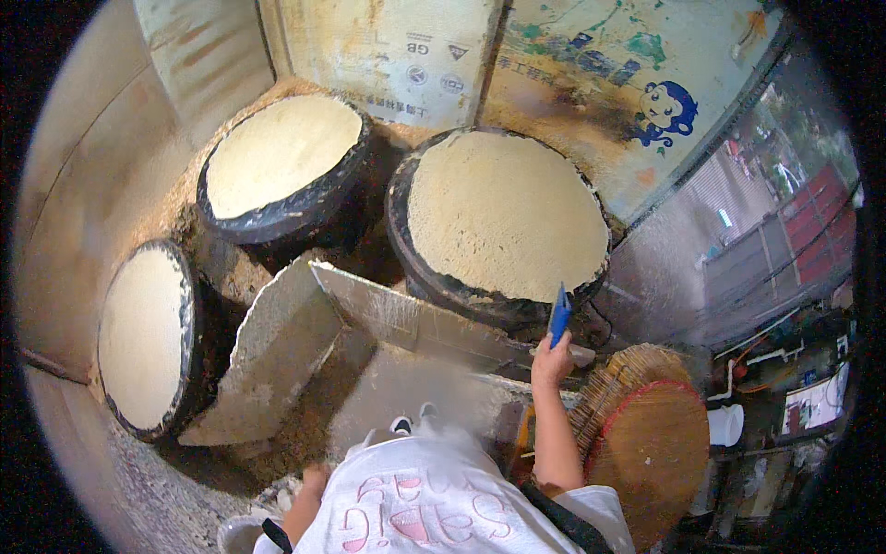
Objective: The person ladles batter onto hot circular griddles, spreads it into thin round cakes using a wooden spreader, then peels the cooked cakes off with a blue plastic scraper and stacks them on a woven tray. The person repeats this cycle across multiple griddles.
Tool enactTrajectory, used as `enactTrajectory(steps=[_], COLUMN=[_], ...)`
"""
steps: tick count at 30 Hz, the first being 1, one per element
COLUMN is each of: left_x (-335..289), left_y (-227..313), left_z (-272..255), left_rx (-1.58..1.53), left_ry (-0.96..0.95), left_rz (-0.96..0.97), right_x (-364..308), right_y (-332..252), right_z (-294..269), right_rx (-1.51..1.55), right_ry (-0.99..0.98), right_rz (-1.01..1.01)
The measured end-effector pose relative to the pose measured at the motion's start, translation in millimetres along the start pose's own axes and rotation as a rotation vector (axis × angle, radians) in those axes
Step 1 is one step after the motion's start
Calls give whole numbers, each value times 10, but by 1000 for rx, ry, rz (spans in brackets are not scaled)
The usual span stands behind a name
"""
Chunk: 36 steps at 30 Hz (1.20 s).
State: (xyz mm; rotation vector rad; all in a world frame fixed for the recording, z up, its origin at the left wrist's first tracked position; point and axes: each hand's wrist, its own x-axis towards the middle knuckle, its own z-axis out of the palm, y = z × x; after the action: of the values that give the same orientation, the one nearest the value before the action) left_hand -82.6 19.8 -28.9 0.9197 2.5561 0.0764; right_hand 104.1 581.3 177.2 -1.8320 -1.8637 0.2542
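Three vats [506,217]: rims crowd the trough [397,369]; open room only at its middle.
Right hand [551,358]: clenched on blue tool [559,314], above trough's right edge.
Left hand [316,480]: grip unclear.

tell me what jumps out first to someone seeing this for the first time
Three big dark vats filled to the brim with pale grainy mash dominate: one at centre, one at upper left, one tipped at far left. Below the centre vat, the right hand holds a blue tool upright near the rim. A round woven basket lid with a red edge leans at lower right.
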Motion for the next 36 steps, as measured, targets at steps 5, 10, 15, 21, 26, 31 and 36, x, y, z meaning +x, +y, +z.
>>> enactTrajectory(steps=[5,10,15,21,26,31,36], left_x=[-118,177,506,172,-171,44,400], left_y=[118,560,674,660,486,178,-44], left_z=[254,-345,-478,-252,-103,-32,-433], left_rx=[-577,-1053,-1269,-729,-615,-634,-857], left_ry=[-305,-194,-179,-36,-143,-300,-86], left_rz=[-554,-477,-504,-653,-541,-578,-590], right_x=[172,333,800,305,-380,-457,-774], right_y=[35,208,624,1022,631,-293,-1392], right_z=[192,148,20,1,302,571,837], right_rx=[-213,-59,495,1030,958,999,1013], right_ry=[-66,-66,-137,-348,-482,-829,-965], right_rz=[-86,22,126,417,496,118,220])
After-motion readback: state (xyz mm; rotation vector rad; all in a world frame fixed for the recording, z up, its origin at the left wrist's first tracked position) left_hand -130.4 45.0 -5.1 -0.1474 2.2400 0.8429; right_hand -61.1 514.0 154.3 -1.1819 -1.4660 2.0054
